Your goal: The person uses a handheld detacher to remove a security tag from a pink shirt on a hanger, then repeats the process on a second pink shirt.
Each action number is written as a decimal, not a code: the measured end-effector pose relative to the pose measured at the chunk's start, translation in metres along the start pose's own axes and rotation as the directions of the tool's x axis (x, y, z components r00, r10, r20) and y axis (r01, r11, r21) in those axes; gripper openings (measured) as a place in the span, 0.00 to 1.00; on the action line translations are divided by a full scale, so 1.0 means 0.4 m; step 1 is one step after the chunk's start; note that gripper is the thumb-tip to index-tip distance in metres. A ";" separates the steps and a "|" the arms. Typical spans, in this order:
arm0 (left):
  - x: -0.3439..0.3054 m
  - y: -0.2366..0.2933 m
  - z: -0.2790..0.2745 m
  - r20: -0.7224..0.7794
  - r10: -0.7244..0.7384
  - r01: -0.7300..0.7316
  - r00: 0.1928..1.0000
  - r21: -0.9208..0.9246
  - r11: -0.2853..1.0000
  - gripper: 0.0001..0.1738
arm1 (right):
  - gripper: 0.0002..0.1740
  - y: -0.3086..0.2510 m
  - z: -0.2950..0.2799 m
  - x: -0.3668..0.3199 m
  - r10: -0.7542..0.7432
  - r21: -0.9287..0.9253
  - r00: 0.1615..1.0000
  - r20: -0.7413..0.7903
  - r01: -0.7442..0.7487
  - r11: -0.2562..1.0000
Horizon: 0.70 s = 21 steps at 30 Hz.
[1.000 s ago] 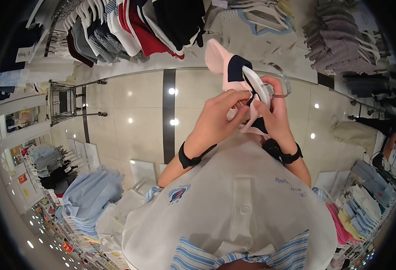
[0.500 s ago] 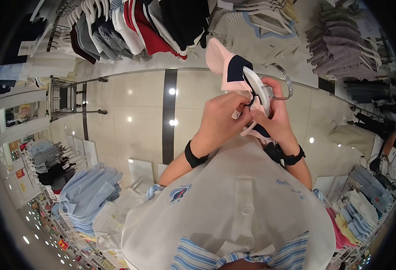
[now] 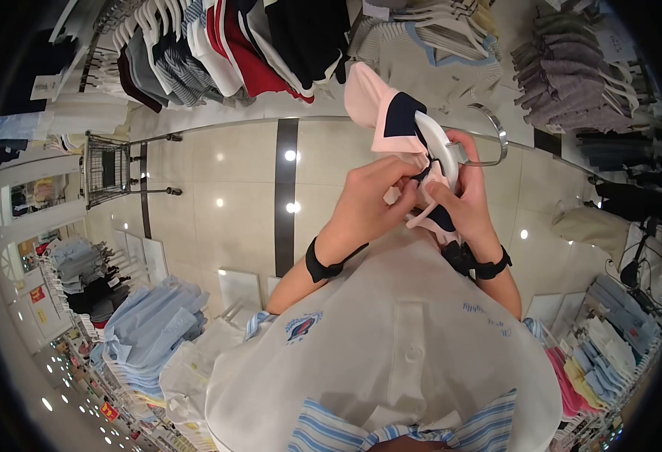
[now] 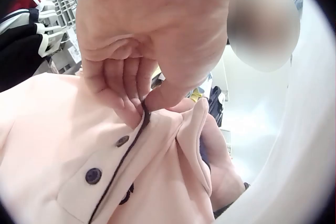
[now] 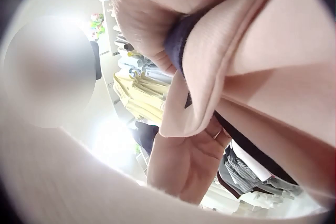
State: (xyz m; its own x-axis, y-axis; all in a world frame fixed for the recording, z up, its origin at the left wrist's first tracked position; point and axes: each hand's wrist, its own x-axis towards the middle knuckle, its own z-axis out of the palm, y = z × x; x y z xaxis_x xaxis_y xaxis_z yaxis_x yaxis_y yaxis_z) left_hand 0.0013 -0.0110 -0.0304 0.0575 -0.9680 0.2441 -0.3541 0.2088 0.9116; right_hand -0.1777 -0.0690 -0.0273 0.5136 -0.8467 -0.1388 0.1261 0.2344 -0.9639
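Note:
A pale pink polo shirt with a navy band on its collar hangs on a white hanger with a metal hook. With thumb and fingertips, my left hand pinches the dark-edged front placket near the neck. Two dark buttons show below that pinch in the left wrist view. My right hand grips the collar and hanger together, thumb in front and fingers behind. In the right wrist view, a pink collar flap covers part of the right hand's fingers.
Racks of hanging clothes surround me, with red and black garments ahead and light blue shirts at lower left. A shopping cart stands on the tiled floor to the left. Someone in beige trousers is at the right.
The hanger's hook has swung a little to the right and looks wider open to view. Both hands stay on the shirt's neck, with the right thumb shifted slightly.

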 end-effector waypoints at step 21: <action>0.017 0.024 0.090 0.012 0.111 -0.111 0.994 0.139 0.984 0.12 | 0.38 0.007 -0.086 -0.031 -0.045 0.063 0.987 -0.153 0.055 0.997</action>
State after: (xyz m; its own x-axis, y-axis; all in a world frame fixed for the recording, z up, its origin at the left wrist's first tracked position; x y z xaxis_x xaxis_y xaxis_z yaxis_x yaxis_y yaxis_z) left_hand -0.0353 -0.0207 -0.0320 0.0064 -0.9406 0.3394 -0.4850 0.2939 0.8237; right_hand -0.2127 -0.0744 -0.0359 0.3718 -0.9194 -0.1284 0.2071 0.2170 -0.9540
